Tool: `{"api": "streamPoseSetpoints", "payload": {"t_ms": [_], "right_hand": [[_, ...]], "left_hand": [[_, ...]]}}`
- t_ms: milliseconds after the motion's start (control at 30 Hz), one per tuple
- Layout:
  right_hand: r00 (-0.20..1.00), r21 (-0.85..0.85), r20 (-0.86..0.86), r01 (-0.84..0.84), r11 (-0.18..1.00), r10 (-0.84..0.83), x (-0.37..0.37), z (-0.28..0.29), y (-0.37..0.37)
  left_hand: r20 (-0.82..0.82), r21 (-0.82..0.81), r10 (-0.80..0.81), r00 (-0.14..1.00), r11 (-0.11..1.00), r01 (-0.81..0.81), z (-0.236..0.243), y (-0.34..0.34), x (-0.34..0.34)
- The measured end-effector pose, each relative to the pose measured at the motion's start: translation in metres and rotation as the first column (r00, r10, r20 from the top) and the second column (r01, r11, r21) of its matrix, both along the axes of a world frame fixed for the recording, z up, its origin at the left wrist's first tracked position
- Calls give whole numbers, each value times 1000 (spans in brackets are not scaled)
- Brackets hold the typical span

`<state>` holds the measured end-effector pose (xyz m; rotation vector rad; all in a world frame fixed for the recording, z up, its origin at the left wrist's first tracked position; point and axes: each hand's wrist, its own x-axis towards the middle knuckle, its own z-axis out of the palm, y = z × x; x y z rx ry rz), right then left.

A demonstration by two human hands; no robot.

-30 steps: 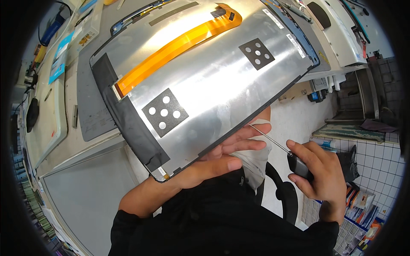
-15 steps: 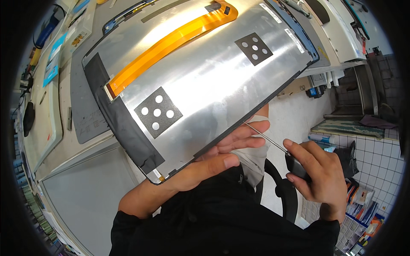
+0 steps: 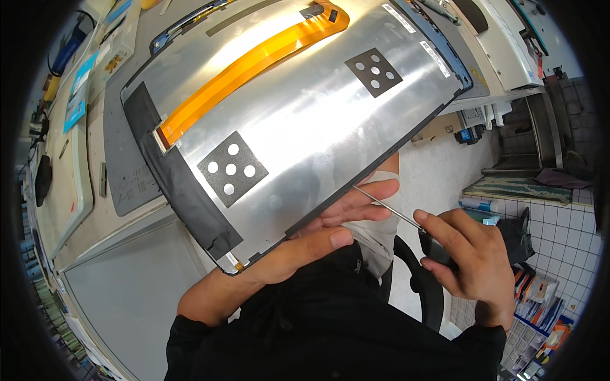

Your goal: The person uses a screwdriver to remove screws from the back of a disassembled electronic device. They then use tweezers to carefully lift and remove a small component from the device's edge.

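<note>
A large silver display panel (image 3: 298,146) with a dark rim, an orange ribbon cable (image 3: 229,76), black tape along its left side and two black perforated patches (image 3: 216,159) fills the upper middle. My left hand (image 3: 318,244) grips its lower edge from beneath, fingers partly hidden under it. In my right hand (image 3: 464,254) is a tool with a black handle (image 3: 432,251) and a thin metal shaft (image 3: 387,207), whose tip touches the panel's lower right edge.
Behind the panel is a bench with a grey mat (image 3: 127,184), a pale board (image 3: 75,184) and small tools. A white device (image 3: 508,57) stands at the upper right. Below right are a black chair (image 3: 426,298) and a gridded surface with stationery (image 3: 537,305).
The panel and my left hand have shifted slightly left. My right hand and the tool have moved left too, the tip travelling a little down along the panel's edge.
</note>
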<state>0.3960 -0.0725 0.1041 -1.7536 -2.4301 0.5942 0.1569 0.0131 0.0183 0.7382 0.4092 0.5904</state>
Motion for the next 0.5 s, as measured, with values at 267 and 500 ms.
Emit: {"api": "streamPoseSetpoints", "payload": {"t_ms": [267,500], "right_hand": [[1000,13,-20,-8,1000,8,-1,-3,-1],[996,27,-74,-49,998,51,5,-8,2]], "left_hand": [[-45,35,-32,998,999,34,-1,1,1],[-23,67,6,1000,998,-5,-8,1,3]]}}
